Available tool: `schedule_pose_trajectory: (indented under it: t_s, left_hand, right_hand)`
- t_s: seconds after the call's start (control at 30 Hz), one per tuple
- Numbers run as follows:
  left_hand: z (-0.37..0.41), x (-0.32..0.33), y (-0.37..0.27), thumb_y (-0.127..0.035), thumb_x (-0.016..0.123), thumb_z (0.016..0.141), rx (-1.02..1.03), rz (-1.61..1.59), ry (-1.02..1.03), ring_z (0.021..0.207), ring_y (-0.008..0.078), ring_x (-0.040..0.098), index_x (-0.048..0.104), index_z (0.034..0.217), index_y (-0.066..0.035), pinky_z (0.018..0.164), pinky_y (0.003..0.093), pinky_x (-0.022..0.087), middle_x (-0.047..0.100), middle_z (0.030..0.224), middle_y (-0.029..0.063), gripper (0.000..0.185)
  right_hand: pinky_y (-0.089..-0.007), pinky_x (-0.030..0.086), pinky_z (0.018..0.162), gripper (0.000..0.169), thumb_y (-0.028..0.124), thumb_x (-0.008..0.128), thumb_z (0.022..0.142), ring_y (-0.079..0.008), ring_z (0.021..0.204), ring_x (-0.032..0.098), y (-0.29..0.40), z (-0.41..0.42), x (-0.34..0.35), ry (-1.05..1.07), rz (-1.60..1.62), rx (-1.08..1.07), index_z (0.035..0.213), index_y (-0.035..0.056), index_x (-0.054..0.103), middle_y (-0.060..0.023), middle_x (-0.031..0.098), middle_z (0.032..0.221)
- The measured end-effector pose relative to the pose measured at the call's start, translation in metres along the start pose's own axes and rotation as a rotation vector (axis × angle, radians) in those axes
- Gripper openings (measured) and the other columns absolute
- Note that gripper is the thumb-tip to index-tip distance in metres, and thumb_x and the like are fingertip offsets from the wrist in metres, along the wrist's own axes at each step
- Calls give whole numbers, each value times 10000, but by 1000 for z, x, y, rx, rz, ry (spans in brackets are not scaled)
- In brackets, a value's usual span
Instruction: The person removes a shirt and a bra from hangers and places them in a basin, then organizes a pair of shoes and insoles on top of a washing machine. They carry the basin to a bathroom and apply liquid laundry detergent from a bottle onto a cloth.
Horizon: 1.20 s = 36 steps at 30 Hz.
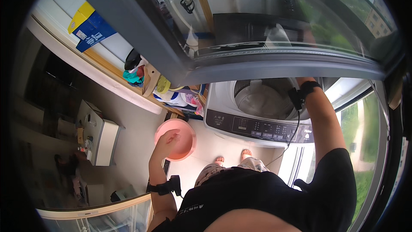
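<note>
My left hand (169,140) hovers over a pink plastic basin (190,135) on the floor, loosely curled, its fingers apart and nothing in them. My right arm reaches across a grey top-loading Haier washing machine (219,100) with its lid (241,25) up. Its round drum (260,100) shows beneath a window frame; no laundry is visible in the part I see. The right wrist is beside the drum's right rim. Beyond it the right hand is hidden by the frame and blurred by glass. A whitish object (277,35) shows through the pane near that hand, its kind unclear.
An open window sash with a thick grey frame (273,69) crosses above the washer at head height. Shelves with shoes (151,77) and cloths stand left of the machine. A white cabinet (104,141) is further left. A cable (294,132) hangs from my right wrist strap.
</note>
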<state>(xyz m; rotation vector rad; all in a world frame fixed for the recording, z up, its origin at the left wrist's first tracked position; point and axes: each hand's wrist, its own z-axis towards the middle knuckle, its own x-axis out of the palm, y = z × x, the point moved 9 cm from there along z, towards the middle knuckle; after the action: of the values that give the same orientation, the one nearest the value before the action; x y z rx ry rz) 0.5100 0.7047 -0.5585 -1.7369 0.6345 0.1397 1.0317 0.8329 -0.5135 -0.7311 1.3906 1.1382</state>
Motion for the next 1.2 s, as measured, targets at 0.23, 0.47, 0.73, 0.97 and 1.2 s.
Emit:
schedule_pose_trajectory:
  t_s: [0.23,0.47,0.73,0.97,1.2]
  left_hand:
    - [46,-65,-2,-131,507,834,124,-236,-197,825,123,547,523,1024,-3,727,221,433,575,866,68,230]
    - [83,-188,49,-285,529,815,253,-232,-863,673,100,506,554,949,9,591,239,425,566,771,52,324]
    - [168,-171,91,-494,543,733,-272,-585,-262,577,124,493,521,969,-42,579,257,451,595,844,94,510]
    - [183,-183,94,-284,408,858,-58,-911,-73,600,82,460,519,938,-56,572,208,406,573,795,53,265]
    - [94,-169,31,-163,371,826,173,-924,6,577,112,440,496,945,19,548,242,370,538,751,88,251]
  right_hand:
    - [-398,354,849,328,290,519,773,-286,1026,447,46,-61,-39,-302,73,-83,975,34,553,-103,536,1038]
    - [-380,294,889,320,333,452,835,-265,860,494,57,-146,-4,-319,73,-87,796,39,572,-85,543,813]
    - [-382,257,945,318,321,511,797,-260,1006,452,35,-162,61,-191,104,115,973,58,548,-105,516,1014]
    - [-400,297,922,402,182,589,742,-301,1098,366,113,-210,20,-269,164,-111,1108,67,467,-132,398,1180]
    - [-334,332,916,445,246,572,794,-237,1081,431,193,-243,35,107,715,-139,1156,24,436,-138,445,1151]
